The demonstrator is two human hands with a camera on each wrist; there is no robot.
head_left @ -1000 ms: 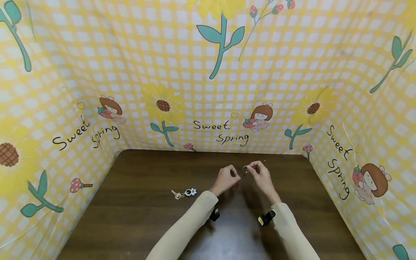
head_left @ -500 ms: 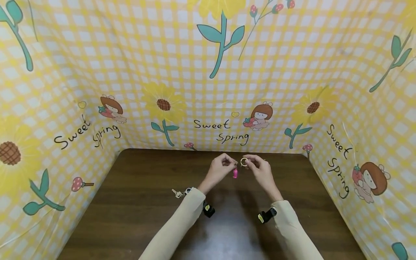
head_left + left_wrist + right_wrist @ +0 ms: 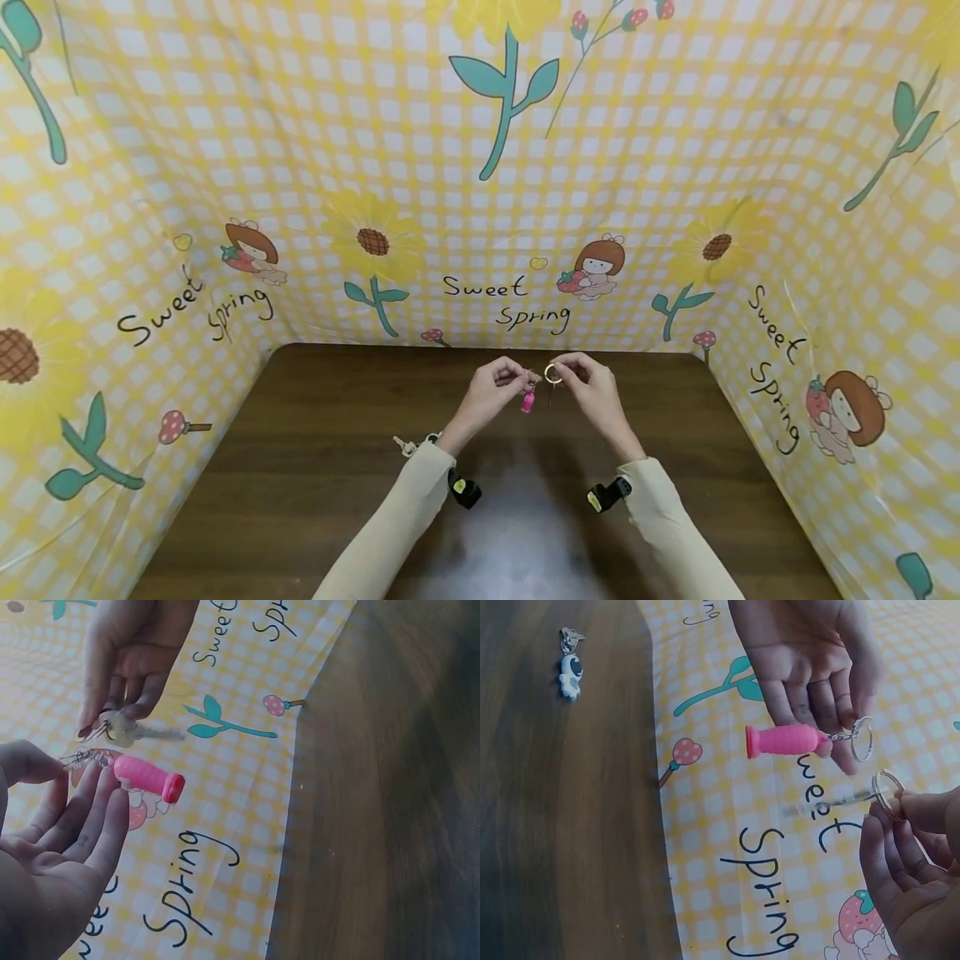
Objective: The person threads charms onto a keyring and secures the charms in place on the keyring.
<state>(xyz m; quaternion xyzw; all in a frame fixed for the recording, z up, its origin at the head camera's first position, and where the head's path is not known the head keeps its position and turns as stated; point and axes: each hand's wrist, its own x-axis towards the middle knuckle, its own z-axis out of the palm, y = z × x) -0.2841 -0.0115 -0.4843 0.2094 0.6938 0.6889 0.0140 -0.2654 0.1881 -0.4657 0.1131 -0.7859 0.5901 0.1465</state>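
So the silver ring (image 3: 871,739) with the pink charm (image 3: 784,741) is held up by the left hand (image 3: 491,390), thumb and fingertips pinched together and the other fingers pretty loose; whether the ring itself or its chain (image 3: 841,736) is gripped can't be told. The gold ring (image 3: 546,374) with the key (image 3: 136,733) is pinched the same way by the right hand (image 3: 595,393), which is the nearer one to it. Both sets are held above the table (image 3: 262,508), rings near each other but not touching. From the head view, the gold ring is at roughly three o'clock from the silver one, and the charm is hung with its long axis toward six, just below the left fingertips. The key is pointed six-ish too, so they're lined up side by side. An astronaut (image 3: 571,673) is seen on the table, around eight o'clock from the left hand.
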